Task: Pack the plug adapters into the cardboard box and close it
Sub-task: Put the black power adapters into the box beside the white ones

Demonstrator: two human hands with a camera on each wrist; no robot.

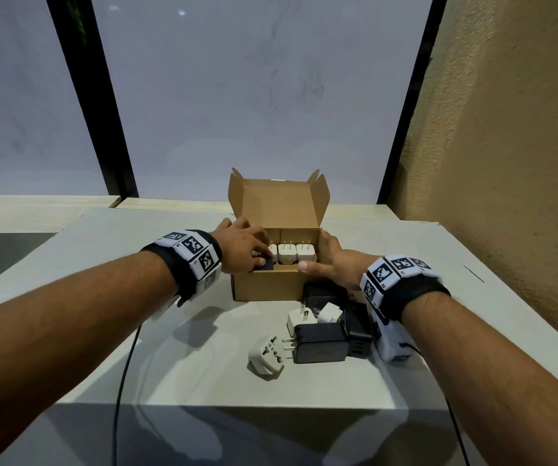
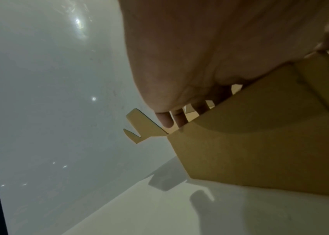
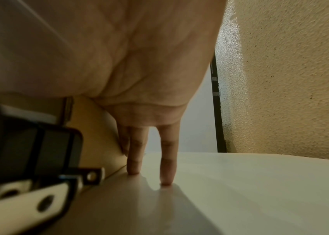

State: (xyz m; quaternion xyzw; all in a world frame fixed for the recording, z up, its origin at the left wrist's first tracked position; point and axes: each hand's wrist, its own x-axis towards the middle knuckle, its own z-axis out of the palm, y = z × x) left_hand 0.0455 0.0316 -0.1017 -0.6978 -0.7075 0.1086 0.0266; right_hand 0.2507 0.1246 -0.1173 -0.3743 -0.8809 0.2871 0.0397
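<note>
The cardboard box (image 1: 267,285) stands open on the white table (image 1: 170,364), its lid (image 1: 279,203) upright at the back. A row of white plug adapters (image 1: 287,253) sits inside, prongs up. My left hand (image 1: 260,260) reaches over the front left corner and grips a black adapter (image 1: 266,266) at the rim. In the left wrist view its fingers (image 2: 165,120) dip past the box wall (image 2: 260,143), which hides the adapter. My right hand (image 1: 318,257) steadies the right side, thumb on the front rim. Its straight fingers (image 3: 135,155) lie along the box wall (image 3: 95,135) down to the table.
Loose adapters lie in front of the box: a white universal one (image 1: 267,354), a black charger (image 1: 321,343), a small white plug (image 1: 299,317) and more black ones (image 1: 358,331). A textured wall (image 1: 506,163) stands close on the right. The table's front edge (image 1: 237,404) is near me.
</note>
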